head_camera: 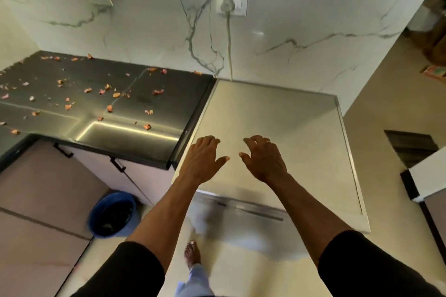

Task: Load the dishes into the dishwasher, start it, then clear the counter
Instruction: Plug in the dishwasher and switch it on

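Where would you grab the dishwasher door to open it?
Probably the long horizontal handle, taken from the front and hooked from above: it runs across the front of the dishwasher, just under its top. Blur hides its exact shape.

Dark grey counter (pixel 72 94) strewn with orange-pink peels (pixel 116 95); white grey-veined marble wall (pixel 169 19); blue bin (pixel 113 214)

Left hand (pixel 202 160), right hand (pixel 263 160) spread over dishwasher (pixel 277 113)

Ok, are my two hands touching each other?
Apart. The head view shows the left hand and the right hand with the top of the dishwasher plainly visible between their thumbs.
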